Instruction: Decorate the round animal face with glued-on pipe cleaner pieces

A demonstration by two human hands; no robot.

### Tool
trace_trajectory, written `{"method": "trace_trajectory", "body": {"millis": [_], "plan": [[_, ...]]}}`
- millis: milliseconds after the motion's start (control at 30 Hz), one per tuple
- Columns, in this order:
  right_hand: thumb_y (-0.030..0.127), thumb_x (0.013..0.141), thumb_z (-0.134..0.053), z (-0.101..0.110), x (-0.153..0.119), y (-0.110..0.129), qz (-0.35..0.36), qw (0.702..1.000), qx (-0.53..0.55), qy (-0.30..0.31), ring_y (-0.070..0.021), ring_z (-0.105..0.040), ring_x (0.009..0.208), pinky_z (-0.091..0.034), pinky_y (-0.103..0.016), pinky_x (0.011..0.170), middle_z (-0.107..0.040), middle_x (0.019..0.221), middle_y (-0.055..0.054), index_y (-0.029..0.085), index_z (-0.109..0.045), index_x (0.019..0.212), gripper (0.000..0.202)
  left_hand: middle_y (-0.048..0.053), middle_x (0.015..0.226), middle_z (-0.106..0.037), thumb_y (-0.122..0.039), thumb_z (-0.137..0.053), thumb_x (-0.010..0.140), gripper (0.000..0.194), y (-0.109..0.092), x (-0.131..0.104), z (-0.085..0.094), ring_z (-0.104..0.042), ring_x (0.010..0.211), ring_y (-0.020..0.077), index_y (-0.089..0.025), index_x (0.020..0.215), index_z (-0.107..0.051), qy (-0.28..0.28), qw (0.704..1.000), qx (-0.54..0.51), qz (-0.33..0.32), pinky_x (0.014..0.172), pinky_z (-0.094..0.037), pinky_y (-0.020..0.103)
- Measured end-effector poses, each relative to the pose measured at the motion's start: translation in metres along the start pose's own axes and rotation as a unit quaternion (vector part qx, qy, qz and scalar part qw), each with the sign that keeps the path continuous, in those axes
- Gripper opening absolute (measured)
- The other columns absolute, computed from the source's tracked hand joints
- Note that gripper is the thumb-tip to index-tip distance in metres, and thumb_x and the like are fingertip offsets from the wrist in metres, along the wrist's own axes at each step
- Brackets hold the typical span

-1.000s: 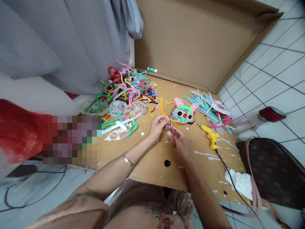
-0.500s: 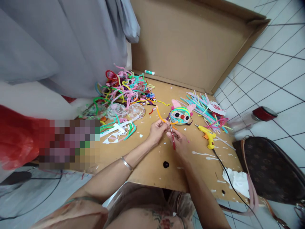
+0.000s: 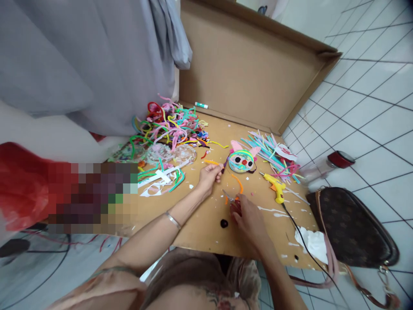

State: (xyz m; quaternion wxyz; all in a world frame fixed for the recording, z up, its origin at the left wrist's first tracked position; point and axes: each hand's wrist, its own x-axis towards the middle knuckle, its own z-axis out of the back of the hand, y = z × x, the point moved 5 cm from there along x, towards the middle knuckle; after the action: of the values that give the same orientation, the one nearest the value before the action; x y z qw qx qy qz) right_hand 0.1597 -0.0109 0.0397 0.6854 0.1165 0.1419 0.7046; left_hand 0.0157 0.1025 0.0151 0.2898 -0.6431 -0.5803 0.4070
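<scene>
Pinched in the fingers of my left hand (image 3: 211, 177) is an orange pipe cleaner (image 3: 211, 162), its free end pointing left. Low over the cardboard tabletop, my right hand (image 3: 249, 217) is closed around the red handles of a small pair of scissors (image 3: 229, 196), blades toward the upper left. A curved orange pipe cleaner piece (image 3: 239, 182) lies just beyond the scissors. Behind both hands rests a decorated mask-like face (image 3: 241, 162) with pink ears, black eyes and a red nose. A black pompom-like blob (image 3: 224, 223) sits left of my right hand.
A yellow glue gun (image 3: 274, 188) with a black cord lies at right. Behind it are a bundle of pipe cleaners (image 3: 266, 148), a bottle (image 3: 322, 168) and a brown bag (image 3: 351, 228). Tangled pipe cleaners (image 3: 174, 122) and paper strips (image 3: 161, 175) occupy the left. Cardboard (image 3: 238, 64) stands behind.
The scissors have come away from the orange pipe cleaner, and my right hand has moved down toward me with them. A cut orange piece now lies apart on the table.
</scene>
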Motion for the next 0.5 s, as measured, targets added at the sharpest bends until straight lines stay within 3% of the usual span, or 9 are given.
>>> {"method": "trace_trajectory", "body": {"millis": [133, 233, 400, 500], "plan": [[0.011, 0.085, -0.057, -0.002, -0.005, 0.008, 0.072, 0.996, -0.026, 0.043, -0.0234, -0.063, 0.098, -0.044, -0.031, 0.084, -0.070, 0.105, -0.011, 0.018, -0.068, 0.100, 0.020, -0.005, 0.046, -0.048, -0.065, -0.078, 0.059, 0.053, 0.003, -0.003, -0.003, -0.039, 0.041, 0.0061, -0.017, 0.058, -0.056, 0.047, 0.998, 0.036, 0.019, 0.042, -0.030, 0.020], [0.016, 0.093, -0.050, 0.008, 0.000, -0.001, 0.074, 0.997, 0.002, -0.001, -0.0210, -0.063, 0.098, -0.045, -0.030, 0.085, -0.071, 0.102, -0.010, 0.018, -0.070, 0.098, 0.020, -0.004, 0.049, -0.050, -0.063, -0.076, 0.062, 0.049, 0.001, -0.003, 0.000, -0.041, 0.044, 0.0066, -0.017, 0.061, -0.058, 0.053, 0.997, 0.054, -0.026, 0.044, -0.031, 0.020], [0.025, 0.097, -0.044, 0.052, 0.022, -0.069, -0.130, 0.981, -0.086, -0.114, -0.0253, -0.067, 0.096, -0.046, -0.033, 0.083, -0.072, 0.101, -0.016, 0.012, -0.071, 0.100, 0.030, -0.003, 0.065, -0.058, -0.038, -0.080, 0.062, 0.031, -0.019, 0.020, 0.007, -0.050, 0.060, 0.0087, -0.018, 0.071, -0.059, -0.006, 0.988, 0.086, -0.131, 0.060, -0.042, 0.020], [0.040, 0.097, -0.046, 0.072, 0.040, -0.106, -0.218, 0.949, -0.152, -0.168, -0.0308, -0.067, 0.102, -0.048, -0.037, 0.084, -0.069, 0.111, -0.026, 0.004, -0.067, 0.113, 0.045, 0.004, 0.097, -0.068, -0.029, -0.086, 0.054, 0.047, -0.024, 0.042, -0.002, -0.063, 0.092, 0.0166, -0.019, 0.091, -0.060, 0.009, 0.985, 0.118, -0.123, 0.085, -0.049, 0.027]]}}
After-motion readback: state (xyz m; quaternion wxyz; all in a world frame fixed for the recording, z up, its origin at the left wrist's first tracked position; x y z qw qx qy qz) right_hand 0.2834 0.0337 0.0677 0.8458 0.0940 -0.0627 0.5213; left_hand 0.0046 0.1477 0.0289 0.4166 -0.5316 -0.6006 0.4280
